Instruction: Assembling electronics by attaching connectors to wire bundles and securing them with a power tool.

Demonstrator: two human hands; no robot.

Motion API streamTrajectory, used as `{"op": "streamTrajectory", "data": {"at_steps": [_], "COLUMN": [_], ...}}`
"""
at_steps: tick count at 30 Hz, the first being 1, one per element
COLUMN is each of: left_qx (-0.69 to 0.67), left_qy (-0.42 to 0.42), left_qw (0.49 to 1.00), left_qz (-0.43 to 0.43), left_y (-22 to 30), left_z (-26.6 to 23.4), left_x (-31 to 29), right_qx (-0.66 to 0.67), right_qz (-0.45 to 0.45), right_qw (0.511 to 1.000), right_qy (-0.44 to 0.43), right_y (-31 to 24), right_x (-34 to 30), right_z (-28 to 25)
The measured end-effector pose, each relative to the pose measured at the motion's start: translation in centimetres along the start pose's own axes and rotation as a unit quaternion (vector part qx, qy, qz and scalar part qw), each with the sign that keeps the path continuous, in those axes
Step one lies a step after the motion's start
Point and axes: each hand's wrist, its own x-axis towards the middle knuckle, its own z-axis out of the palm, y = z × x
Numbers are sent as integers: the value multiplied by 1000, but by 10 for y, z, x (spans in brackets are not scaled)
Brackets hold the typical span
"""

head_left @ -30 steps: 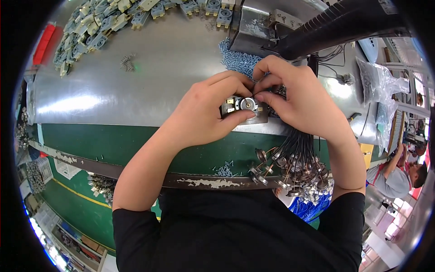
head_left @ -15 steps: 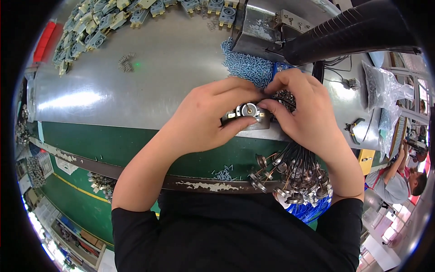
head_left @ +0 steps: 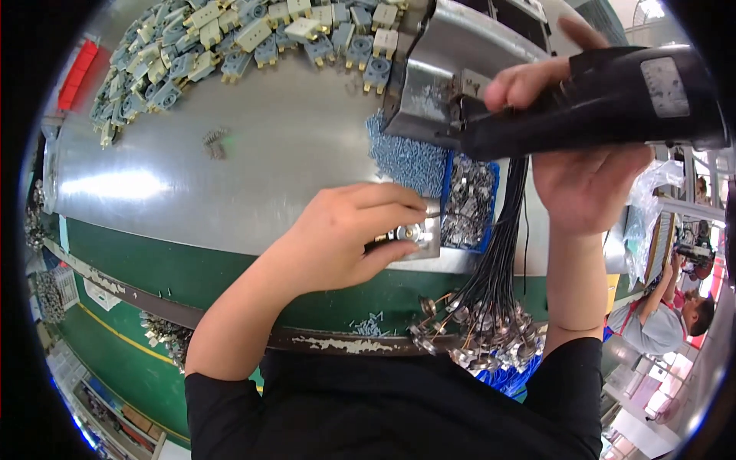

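My left hand point(head_left: 337, 238) is closed around a small round metal part point(head_left: 409, 232) with a pale centre, pinching it between thumb and fingers. The part rests at a small metal block point(head_left: 432, 244) near the bench's front edge. At the upper right, my right hand point(head_left: 590, 184) is closed around a thick black tool that looks like an electric screwdriver point(head_left: 567, 115). The tool's body hides the middle of this hand; its fingertips show above. Beyond my left hand lies a heap of small bluish screws point(head_left: 406, 157). A blue tray point(head_left: 497, 192) of small metal pieces sits to the right.
Grey and cream plastic housings point(head_left: 253, 34) are piled at the back left. A bent metal guard point(head_left: 429, 84) stands behind the screws. Black wires with round metal ends point(head_left: 483, 330) hang over the front edge. Small springs point(head_left: 215, 142) lie on the bench. A co-worker point(head_left: 667, 322) is at far right.
My right hand has let go of the round part, moved up and right, and taken hold of the black tool, which has come nearer. My left hand still holds the part. The blue tray is now uncovered.
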Motion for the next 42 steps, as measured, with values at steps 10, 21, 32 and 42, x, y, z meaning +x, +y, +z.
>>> {"op": "streamTrajectory", "data": {"at_steps": [10,21,32,42], "left_qx": [2,2,-4,-10], "left_qy": [6,12,7,10], "left_qw": [1000,1000,1000,1000], "left_qz": [12,12,12,-1], "left_y": [0,-2,1,-3], "left_z": [-1,0,1,3], "left_x": [1,3,2,0], "right_qx": [76,-21,50,22], "right_qz": [-7,16,-37,102], "right_qw": [992,993,988,989], "right_qy": [104,118,140,102], "right_y": [-12,-21,-9,-50], "right_x": [28,31,36,26], "right_z": [2,0,3,70]}}
